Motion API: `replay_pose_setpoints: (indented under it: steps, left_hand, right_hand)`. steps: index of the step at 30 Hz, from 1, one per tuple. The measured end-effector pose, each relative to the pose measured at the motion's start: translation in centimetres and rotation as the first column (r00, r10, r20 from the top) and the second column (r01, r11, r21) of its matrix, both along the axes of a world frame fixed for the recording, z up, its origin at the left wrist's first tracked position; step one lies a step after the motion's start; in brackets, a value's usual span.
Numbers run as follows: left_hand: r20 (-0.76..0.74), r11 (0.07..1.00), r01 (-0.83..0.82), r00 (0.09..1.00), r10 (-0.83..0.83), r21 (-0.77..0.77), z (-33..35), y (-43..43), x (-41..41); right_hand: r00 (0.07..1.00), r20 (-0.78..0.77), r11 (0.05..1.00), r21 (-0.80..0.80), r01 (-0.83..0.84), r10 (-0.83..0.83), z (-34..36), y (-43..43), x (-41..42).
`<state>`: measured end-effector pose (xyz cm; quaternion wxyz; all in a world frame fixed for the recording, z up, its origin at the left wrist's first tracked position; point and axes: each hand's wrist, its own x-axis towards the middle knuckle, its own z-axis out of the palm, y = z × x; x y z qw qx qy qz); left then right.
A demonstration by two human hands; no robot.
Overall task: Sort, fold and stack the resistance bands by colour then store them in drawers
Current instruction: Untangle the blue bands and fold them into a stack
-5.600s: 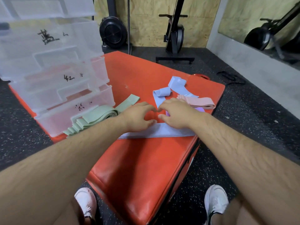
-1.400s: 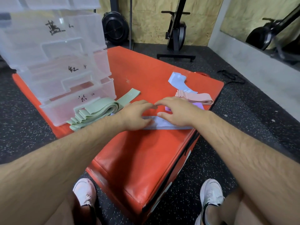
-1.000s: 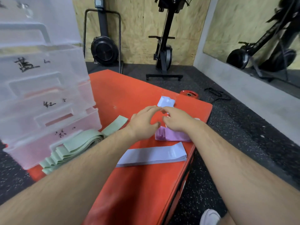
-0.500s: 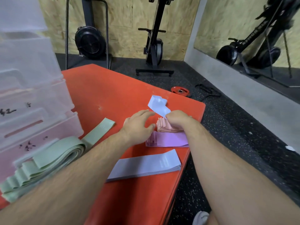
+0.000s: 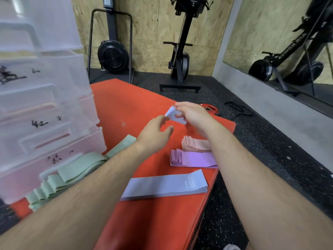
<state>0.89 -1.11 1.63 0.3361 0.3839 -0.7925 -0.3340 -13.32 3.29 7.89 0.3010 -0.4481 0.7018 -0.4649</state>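
The right hand (image 5: 192,114) has lifted the last loose, limp pale-blue stretchy resistance band (image 5: 173,116) and pinches it above the far right corner of the red padded vinyl block (image 5: 137,98). The left hand (image 5: 155,136) reaches beside it, fingers loosely apart, holding nothing. The flat folded pale-blue band stack (image 5: 165,184) that both hands pressed a moment ago now lies alone by the near right edge, so blue likely needs one more fold. Smooth folded lilac band stack (image 5: 194,158) and pink band stack (image 5: 196,145) sit between, and soft green bands (image 5: 72,174) lie before the frosted plastic drawers (image 5: 45,123) at left.
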Motion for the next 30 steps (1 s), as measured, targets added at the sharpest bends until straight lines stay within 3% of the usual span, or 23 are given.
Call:
replay_pose_setpoints:
  steps: [4,6,9,14,16,21,26,30]
  left_hand:
    - [-0.220,0.936,-0.027,0.969,0.110,0.352,0.6,-0.6,1.5]
    - [-0.184,0.909,-0.083,0.968,0.171,0.408,-0.2,-1.0,2.6]
    - [0.006,0.934,-0.191,0.980,0.199,0.301,-1.0,-1.4,4.2]
    - [0.306,0.996,-0.078,0.950,0.061,0.042,-2.1,-1.2,4.9]
    - [0.372,0.999,-0.051,0.927,0.053,-0.015,-2.6,-1.3,5.1]
    - [0.466,0.999,-0.047,0.884,0.047,-0.012,-2.8,-2.3,5.1]
    - [0.528,0.994,-0.109,0.844,0.095,-0.005,-2.6,-3.4,5.0]
    - [0.534,0.990,-0.139,0.838,0.113,0.008,-2.5,-3.9,5.5]
  right_hand:
    - [0.998,0.002,0.998,0.014,-0.065,0.065,-1.0,-0.3,2.5]
    - [0.990,-0.124,0.996,0.064,-0.056,0.064,-1.6,0.5,2.9]
    - [0.924,-0.372,0.989,0.141,-0.037,0.088,-3.3,1.1,2.1]
    - [0.793,-0.537,0.943,0.304,-0.137,0.289,-6.6,0.0,3.5]
    - [0.776,-0.530,0.916,0.373,-0.148,0.342,-7.4,-0.9,4.5]
    - [0.761,-0.521,0.892,0.420,-0.165,0.386,-9.5,-3.9,6.4]
    - [0.619,-0.646,0.869,0.478,-0.129,0.447,-10.4,-6.2,7.4]
    - [0.617,-0.658,0.873,0.476,-0.103,0.432,-10.9,-7.5,7.3]
